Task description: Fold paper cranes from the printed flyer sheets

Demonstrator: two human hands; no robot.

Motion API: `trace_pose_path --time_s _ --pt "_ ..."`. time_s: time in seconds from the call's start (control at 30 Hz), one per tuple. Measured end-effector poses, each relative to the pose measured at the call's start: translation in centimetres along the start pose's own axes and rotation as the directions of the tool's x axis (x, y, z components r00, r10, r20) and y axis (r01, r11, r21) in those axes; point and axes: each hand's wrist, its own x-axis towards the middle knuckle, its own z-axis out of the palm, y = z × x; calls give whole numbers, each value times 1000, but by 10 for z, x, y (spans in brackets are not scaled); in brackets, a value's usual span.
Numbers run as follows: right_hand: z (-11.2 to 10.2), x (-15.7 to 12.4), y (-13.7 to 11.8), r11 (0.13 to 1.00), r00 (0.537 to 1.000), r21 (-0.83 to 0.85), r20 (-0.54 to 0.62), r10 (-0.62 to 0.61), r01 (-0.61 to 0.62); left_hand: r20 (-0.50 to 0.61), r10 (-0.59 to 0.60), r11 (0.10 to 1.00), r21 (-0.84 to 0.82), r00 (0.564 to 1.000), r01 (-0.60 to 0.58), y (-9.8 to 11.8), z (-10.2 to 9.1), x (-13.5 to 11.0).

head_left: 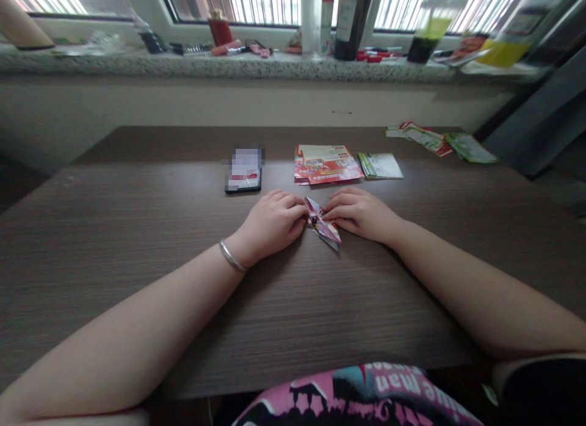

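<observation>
A small folded piece of printed red, white and pink paper lies on the dark wooden table between my hands. My left hand, with a silver bracelet on its wrist, has its fingers curled and pinches the paper's left edge. My right hand is curled too and presses on the paper's right side with its fingertips. Both forearms rest on the table.
A phone lies just beyond my hands. Beside it are a red leaflet stack, a green-white leaflet stack and more leaflets at far right. The windowsill holds bottles, cups and clutter.
</observation>
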Motion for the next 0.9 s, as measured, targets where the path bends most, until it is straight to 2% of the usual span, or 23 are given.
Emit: trace_pose_path --time_s 0.1,0.23,0.4,0.53,0.7,0.9 --pt "-2 3 -6 995 997 -63 28 -71 72 26 -5 1000 -13 1000 6 1 2 0" --pt "-2 6 -14 989 990 -67 65 -126 130 53 -4 1000 -31 999 5 1 3 0" --pt "-1 5 -23 988 997 -155 81 16 -4 23 -43 995 -88 999 45 5 -3 1" --pt "-2 5 -26 972 987 -203 81 136 -117 7 2 996 -94 1000 -2 12 -6 1" --pt "1 5 -24 983 989 -135 63 131 -122 -3 50 998 -34 999 -50 14 -3 0" --pt "1 3 -22 987 988 -91 68 137 -131 4 44 998 -39 999 -44 10 0 -1"
